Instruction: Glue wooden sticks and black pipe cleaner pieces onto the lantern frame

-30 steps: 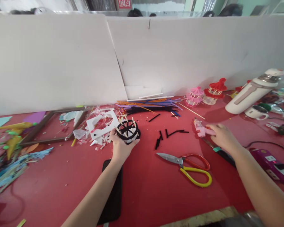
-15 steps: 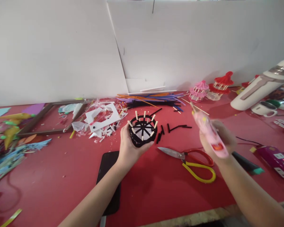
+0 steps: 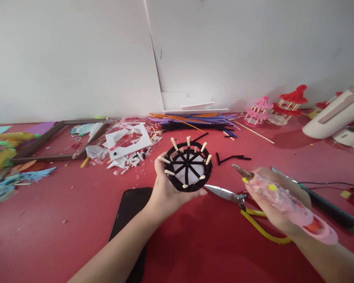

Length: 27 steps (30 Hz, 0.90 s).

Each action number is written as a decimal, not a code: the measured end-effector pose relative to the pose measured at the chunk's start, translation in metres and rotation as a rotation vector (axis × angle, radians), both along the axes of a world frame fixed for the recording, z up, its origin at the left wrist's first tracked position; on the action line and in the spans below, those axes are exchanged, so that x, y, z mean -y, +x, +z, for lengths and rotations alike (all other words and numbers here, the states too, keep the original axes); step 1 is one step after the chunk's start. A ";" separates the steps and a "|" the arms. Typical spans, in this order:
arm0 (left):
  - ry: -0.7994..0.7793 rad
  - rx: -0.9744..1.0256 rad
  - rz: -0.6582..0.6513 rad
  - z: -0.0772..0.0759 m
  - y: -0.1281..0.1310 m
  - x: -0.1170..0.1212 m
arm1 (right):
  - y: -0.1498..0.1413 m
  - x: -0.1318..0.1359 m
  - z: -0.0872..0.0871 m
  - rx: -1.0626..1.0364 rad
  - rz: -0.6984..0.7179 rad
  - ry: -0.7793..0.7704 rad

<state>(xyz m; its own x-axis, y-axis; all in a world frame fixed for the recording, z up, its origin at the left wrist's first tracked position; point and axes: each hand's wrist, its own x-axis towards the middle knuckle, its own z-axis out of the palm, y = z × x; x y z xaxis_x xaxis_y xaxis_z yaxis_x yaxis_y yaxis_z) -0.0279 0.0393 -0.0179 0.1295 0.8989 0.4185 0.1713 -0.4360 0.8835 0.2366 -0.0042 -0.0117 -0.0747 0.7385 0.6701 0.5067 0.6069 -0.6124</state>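
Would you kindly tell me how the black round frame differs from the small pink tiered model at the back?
The black frame is held in the left hand, while the pink model stands on the red table. The black frame ends in bare pale sticks; the pink model rises to a peak. Both include such sticks.

Left of the glue gun (image 3: 284, 202) is the spoked frame (image 3: 187, 162); on the table (image 3: 61, 232), pipe cleaners (image 3: 191, 121) lie behind scissors (image 3: 238, 198) and phone (image 3: 129, 214).

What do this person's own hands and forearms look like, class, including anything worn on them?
The left hand and right hand are ungloved. The left forearm and right forearm show no sleeves; no watch or bracelet is visible.
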 end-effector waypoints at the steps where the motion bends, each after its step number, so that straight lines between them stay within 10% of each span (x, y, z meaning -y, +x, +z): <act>1: -0.051 0.051 -0.039 0.002 0.001 0.000 | 0.000 -0.001 -0.001 0.000 -0.011 -0.007; 13: -0.359 0.369 -0.174 0.016 -0.002 -0.006 | -0.015 -0.007 0.003 -0.701 0.345 -0.757; 27: -0.517 0.318 -0.189 0.021 -0.003 0.001 | -0.013 -0.007 0.015 -0.773 0.617 -0.874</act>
<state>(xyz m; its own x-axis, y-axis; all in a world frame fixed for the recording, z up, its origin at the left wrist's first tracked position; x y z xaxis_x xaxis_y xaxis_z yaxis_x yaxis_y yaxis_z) -0.0308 0.0386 0.0029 0.2462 0.9690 -0.0195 -0.1721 0.0636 0.9830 0.2233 0.0032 0.0029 -0.3688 0.9294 0.0143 -0.3637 -0.1302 -0.9224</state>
